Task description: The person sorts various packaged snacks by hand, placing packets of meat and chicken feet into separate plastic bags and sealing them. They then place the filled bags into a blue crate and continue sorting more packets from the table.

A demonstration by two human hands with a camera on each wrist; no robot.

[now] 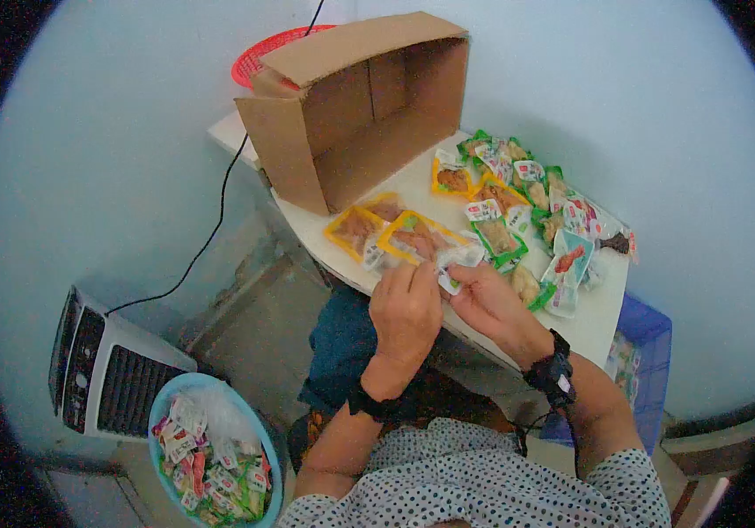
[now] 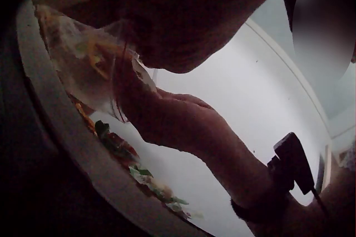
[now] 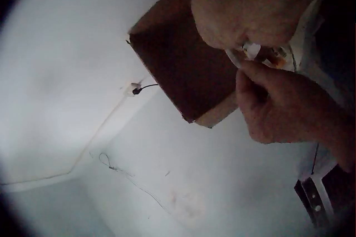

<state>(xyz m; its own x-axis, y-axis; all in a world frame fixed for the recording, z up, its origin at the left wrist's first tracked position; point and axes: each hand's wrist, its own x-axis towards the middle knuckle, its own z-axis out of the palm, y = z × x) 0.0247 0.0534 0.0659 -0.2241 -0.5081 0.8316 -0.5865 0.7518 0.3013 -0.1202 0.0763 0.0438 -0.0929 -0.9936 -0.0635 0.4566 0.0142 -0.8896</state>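
Observation:
Both hands meet at the near edge of the white table over a clear, yellow-edged snack packet (image 1: 417, 236). My left hand (image 1: 406, 308) pinches its near end with curled fingers. Close beside it, my right hand (image 1: 490, 304) grips the same end between thumb and fingers. In the left wrist view, the clear plastic of the packet (image 2: 83, 67) stretches away from the hands, with yellow and green showing on it. A white corner of the packet (image 3: 252, 51) pokes out between the hands in the right wrist view. Another yellow-edged packet (image 1: 355, 231) lies just left of it.
An open cardboard box (image 1: 386, 97) lies on its side at the back, before a red basket (image 1: 259, 57). Several green-edged packets (image 1: 501, 236) spread over the table's right. A blue tub (image 1: 156, 414) of packets stands by an air cooler (image 1: 122, 370); a blue crate (image 1: 655, 352) sits right.

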